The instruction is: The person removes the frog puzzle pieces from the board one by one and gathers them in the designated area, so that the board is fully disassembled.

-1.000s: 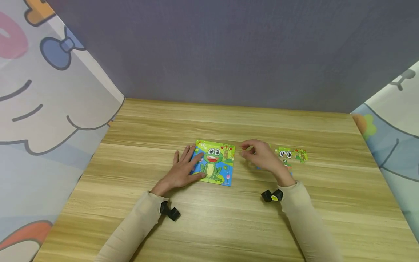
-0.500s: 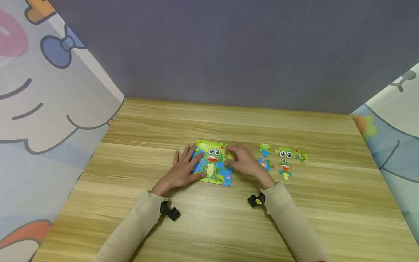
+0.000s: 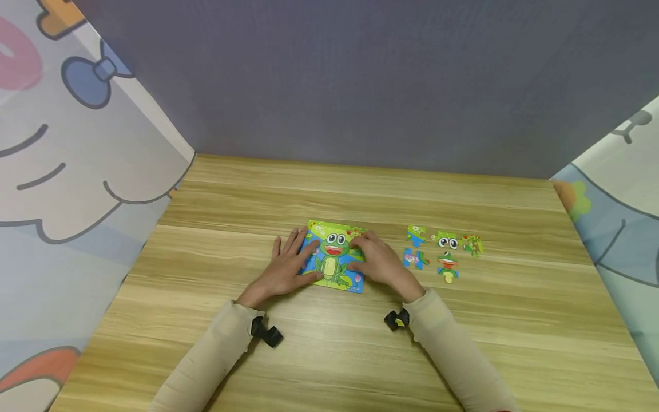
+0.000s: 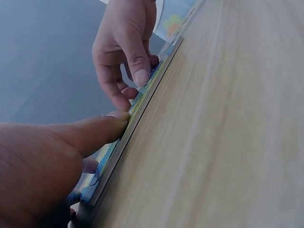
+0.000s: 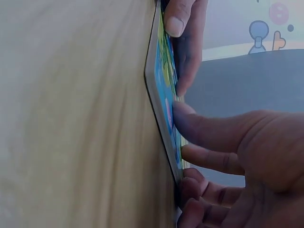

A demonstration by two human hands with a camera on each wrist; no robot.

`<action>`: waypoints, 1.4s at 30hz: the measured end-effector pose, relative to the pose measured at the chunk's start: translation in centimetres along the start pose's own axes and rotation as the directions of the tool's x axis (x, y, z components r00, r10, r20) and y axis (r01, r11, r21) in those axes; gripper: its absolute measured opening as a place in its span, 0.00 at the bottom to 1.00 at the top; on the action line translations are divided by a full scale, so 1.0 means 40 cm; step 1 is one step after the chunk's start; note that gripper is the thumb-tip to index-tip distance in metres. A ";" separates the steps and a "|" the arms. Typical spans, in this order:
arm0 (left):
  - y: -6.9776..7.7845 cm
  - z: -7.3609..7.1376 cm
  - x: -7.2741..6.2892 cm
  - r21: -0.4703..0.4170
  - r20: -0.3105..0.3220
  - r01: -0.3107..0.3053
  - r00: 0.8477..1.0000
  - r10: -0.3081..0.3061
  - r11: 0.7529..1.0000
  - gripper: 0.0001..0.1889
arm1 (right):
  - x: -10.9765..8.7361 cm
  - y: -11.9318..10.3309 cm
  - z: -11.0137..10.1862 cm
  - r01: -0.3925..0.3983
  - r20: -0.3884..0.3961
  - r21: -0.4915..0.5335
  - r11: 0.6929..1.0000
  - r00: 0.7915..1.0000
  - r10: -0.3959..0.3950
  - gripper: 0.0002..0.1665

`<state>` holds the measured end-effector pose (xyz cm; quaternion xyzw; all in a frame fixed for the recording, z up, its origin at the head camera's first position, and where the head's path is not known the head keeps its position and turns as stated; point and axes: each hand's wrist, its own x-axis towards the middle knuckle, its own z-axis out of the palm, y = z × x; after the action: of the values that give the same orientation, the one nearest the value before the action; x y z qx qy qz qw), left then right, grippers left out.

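Note:
A square frog jigsaw puzzle on a thin board lies flat on the table. My left hand rests on its left side, fingers spread, thumb near the lower edge. At the right side is my right hand, its thumb and index fingertips apart on the picture. In the right wrist view the right thumb presses on the board's face, and the other fingers bend down around the far corner. I cannot tell whether a piece is pinched there. The left thumb touches the puzzle in the left wrist view.
Several loose jigsaw pieces lie right of my right hand: one with frog eyes, one with the mouth, and a green-and-red corner piece. The wooden table meets a grey panel behind; cartoon-printed walls flank it.
My right hand has moved left from beside the loose pieces onto the puzzle's right side, then slightly lower, uncovering those pieces. My left hand has stayed in place.

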<state>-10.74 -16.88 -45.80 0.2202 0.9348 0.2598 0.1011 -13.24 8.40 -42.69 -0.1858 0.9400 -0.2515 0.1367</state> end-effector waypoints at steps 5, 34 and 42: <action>0.003 -0.002 -0.001 -0.003 0.003 0.003 1.000 -0.003 1.000 0.40 | 0.001 0.001 0.005 0.014 -0.011 0.011 1.000 1.000 -0.014 0.26; 0.003 -0.004 0.001 -0.003 0.002 0.006 1.000 -0.006 1.000 0.41 | 0.016 -0.017 0.008 0.020 -0.002 0.122 0.992 1.000 -0.020 0.23; 0.004 -0.004 0.001 -0.003 0.001 0.001 1.000 -0.001 1.000 0.40 | 0.005 -0.006 -0.006 0.073 0.009 0.096 0.993 0.997 -0.075 0.23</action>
<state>-10.77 -16.80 -45.56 0.2197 0.9345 0.2609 0.1018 -13.46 8.22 -42.39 -0.2154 0.9185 -0.2997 0.1420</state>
